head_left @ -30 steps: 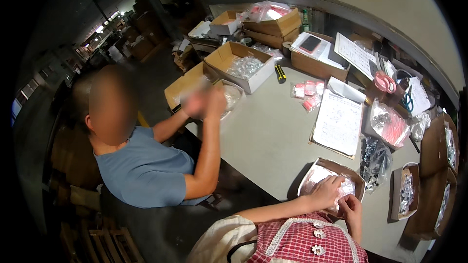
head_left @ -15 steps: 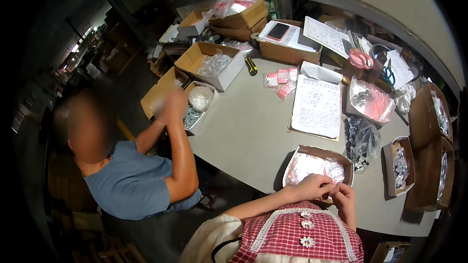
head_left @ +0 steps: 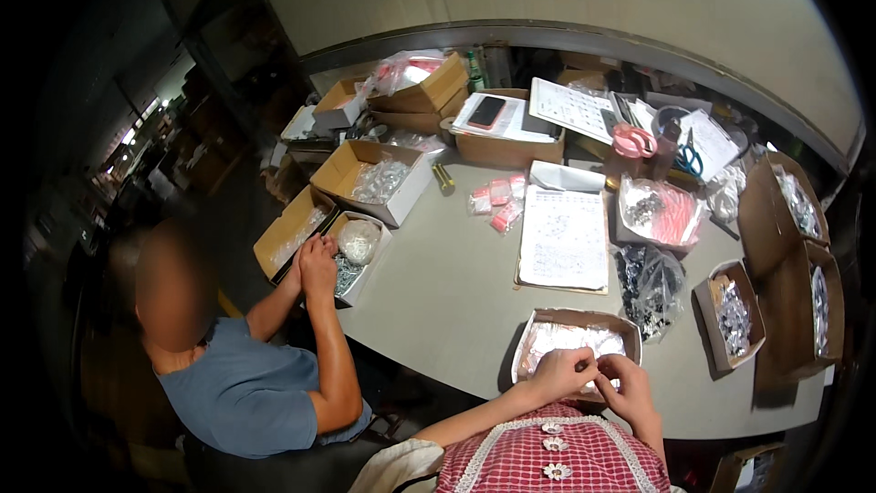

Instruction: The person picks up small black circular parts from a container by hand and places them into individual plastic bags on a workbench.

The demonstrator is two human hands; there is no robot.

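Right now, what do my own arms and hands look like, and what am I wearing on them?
Both forearms are bare, with no sleeves, and the left hand and right hand have no gloves. I can't make out rings or a watch. A red-and-white checked garment with white lace trim and flower buttons covers your chest.

The person wears a red-and-white checked garment edged with white lace trim — three small white flower-shaped buttons run down its front (a cream fabric shows at the left shoulder) — with both forearms bare of sleeves
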